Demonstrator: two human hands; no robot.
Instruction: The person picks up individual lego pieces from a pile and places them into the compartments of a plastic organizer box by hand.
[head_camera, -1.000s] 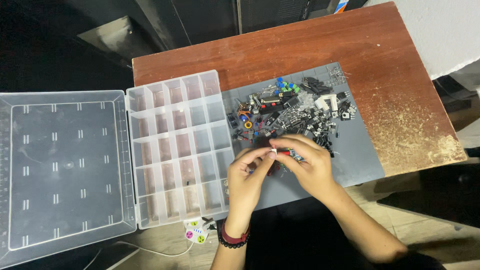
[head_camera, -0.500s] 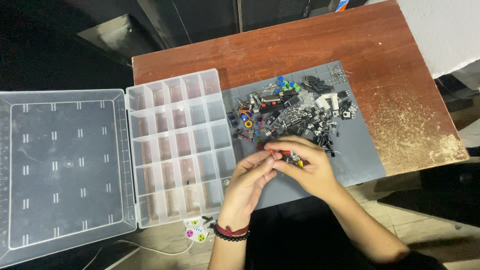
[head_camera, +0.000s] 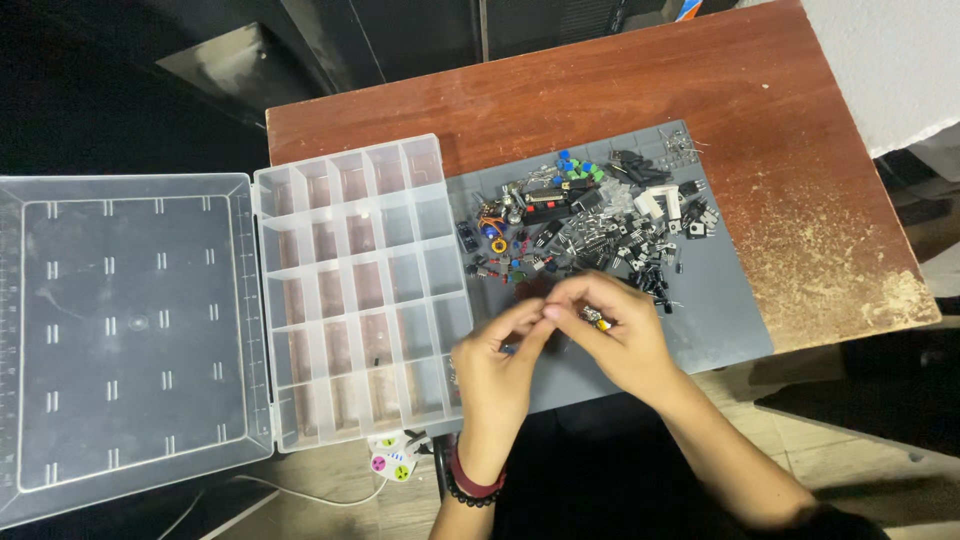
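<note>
Both of my hands meet over the near part of a grey mat (head_camera: 725, 320). My right hand (head_camera: 615, 335) pinches a small electronic part with a red and yellow tip (head_camera: 597, 320) between thumb and fingers. My left hand (head_camera: 497, 365), with a dark bead bracelet on the wrist, has its fingertips pressed against the right hand's and touches the same small part; a bit of blue shows under its fingers. A pile of small electronic parts (head_camera: 590, 215) lies on the mat just beyond the hands.
A clear plastic organiser box (head_camera: 350, 290) with many compartments lies open left of the mat, its lid (head_camera: 125, 330) flat further left. All sit on a worn red-brown wooden table (head_camera: 800, 130). A white power strip (head_camera: 392, 460) lies on the floor below.
My hands have stayed together over the mat and shifted slightly toward me; the fingers have turned the small part between them.
</note>
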